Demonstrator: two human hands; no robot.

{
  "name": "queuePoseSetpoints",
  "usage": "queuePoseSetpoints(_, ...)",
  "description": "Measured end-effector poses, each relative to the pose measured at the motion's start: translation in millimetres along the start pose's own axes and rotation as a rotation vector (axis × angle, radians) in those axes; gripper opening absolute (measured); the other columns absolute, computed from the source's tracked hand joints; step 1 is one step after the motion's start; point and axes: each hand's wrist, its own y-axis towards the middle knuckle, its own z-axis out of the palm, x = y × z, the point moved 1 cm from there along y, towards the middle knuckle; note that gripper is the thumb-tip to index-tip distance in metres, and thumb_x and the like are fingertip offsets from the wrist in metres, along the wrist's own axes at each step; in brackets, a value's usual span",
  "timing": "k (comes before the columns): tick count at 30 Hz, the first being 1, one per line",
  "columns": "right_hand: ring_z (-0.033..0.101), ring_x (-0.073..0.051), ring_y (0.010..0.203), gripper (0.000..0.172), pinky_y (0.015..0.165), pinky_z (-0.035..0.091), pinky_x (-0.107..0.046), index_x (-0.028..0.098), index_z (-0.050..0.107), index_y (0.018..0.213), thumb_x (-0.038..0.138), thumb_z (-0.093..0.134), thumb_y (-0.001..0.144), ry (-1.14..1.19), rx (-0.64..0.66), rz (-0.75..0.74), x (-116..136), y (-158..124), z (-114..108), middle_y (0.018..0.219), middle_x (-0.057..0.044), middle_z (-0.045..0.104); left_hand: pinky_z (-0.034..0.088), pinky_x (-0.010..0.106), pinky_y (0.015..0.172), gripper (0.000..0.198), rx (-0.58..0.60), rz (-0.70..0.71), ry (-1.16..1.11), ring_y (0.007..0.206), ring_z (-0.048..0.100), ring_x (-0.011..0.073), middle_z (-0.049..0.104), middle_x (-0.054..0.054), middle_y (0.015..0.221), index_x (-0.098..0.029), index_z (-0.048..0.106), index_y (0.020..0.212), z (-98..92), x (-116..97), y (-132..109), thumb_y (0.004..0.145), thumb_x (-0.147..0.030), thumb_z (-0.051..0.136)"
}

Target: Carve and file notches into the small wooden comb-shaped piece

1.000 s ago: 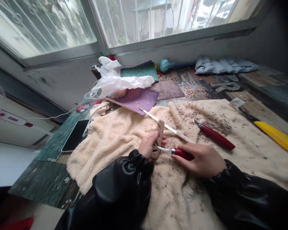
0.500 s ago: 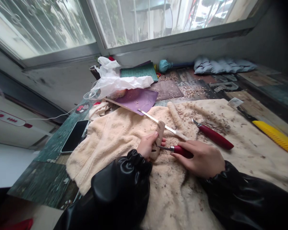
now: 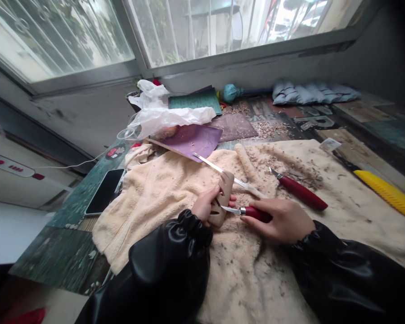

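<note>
My left hand point(image 3: 207, 203) is closed around a pale wooden block point(image 3: 225, 198) with rounded ends and dark carved slots in its face. In my right hand point(image 3: 285, 220) is a carving knife point(image 3: 258, 214) with a red handle, gripped near the ferrule. Its short curved blade points left, the tip close to the block's slots; whether it touches the wood I cannot tell. A second red-handled carving knife point(image 3: 303, 192) lies to the right on the beige towel point(image 3: 145, 202). Behind the block, a thin metal strip or ruler point(image 3: 211, 165) rests slantwise.
Wood shavings are scattered over the towel and tabletop. A yellow-handled tool point(image 3: 386, 193) lies at right, a phone point(image 3: 105, 192) at left. Farther back are a white plastic bag point(image 3: 175, 116), purple sheet point(image 3: 199, 140), green sheet point(image 3: 195, 101) and pale blue padded bundle point(image 3: 313, 93).
The wooden block has turned in my left hand so more of its slotted face shows. The knife has rotated, its blade now showing brighter and its tip slightly off the block's middle.
</note>
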Motion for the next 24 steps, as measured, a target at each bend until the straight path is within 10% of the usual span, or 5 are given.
queuePoseSetpoints(17, 0.058, -0.014, 0.057, 0.030, 0.053, 0.039, -0.024, 0.019, 0.063, 0.075, 0.047, 0.050, 0.078, -0.015, -0.237, 0.094, 5.8, -1.2, -0.2, 0.061, -0.002, 0.062, 0.047, 0.025, 0.056, 0.027, -0.044, -0.077, -0.074, 0.060, 0.061, 0.0148, 0.067, 0.013, 0.083, -0.009, 0.056, 0.084, 3.2, -4.3, -2.5, 0.086, -0.029, 0.037)
queuePoseSetpoints(24, 0.045, -0.009, 0.039, 0.028, 0.042, 0.036, -0.021, 0.021, 0.047, 0.080, 0.046, 0.037, 0.085, 0.370, -0.079, 0.246, 7.0, 1.7, -4.7, 0.049, 0.005, 0.050, 0.045, 0.023, 0.062, 0.026, 0.006, 0.247, -0.024, 0.074, 0.060, 0.0148, 0.066, 0.008, 0.093, -0.013, 0.058, 0.092, 1.7, -2.3, -1.3, 0.076, -0.033, 0.051)
